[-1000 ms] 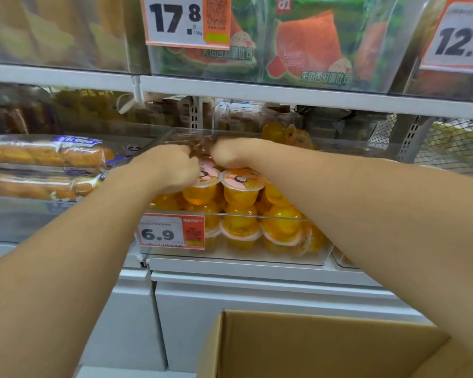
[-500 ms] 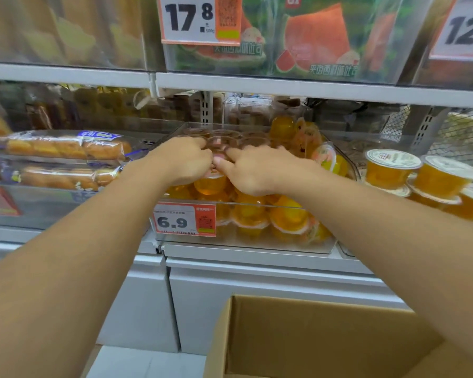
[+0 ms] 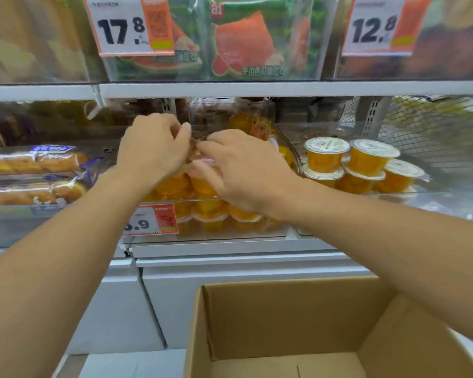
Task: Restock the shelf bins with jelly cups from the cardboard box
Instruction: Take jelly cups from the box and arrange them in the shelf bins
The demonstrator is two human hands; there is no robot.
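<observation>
A clear shelf bin [image 3: 238, 231] holds several orange jelly cups [image 3: 210, 211] piled up. Both hands are over the top of that pile, close together. My left hand [image 3: 153, 148] has its fingers curled at the bin's back left; what it holds is blurred. My right hand [image 3: 243, 173] reaches in from the right, with thumb and fingers curled around a pink-lidded jelly cup [image 3: 206, 162] on top of the pile. The open cardboard box [image 3: 284, 320] stands below the shelf at the bottom right; the part of its inside that shows is bare.
To the right, another clear bin [image 3: 393, 195] holds stacked orange cups with white lids [image 3: 366, 159]. Wrapped bread packs [image 3: 30, 162] lie in the left bin. A 6.9 price tag [image 3: 150, 221] hangs on the front. The upper shelf [image 3: 257, 88] carries watermelon-print packs [image 3: 246, 42].
Both hands have stayed over the jelly cup pile and lifted slightly. The right hand's fingers went from flat to curled around a top cup. The view shifted left and down.
</observation>
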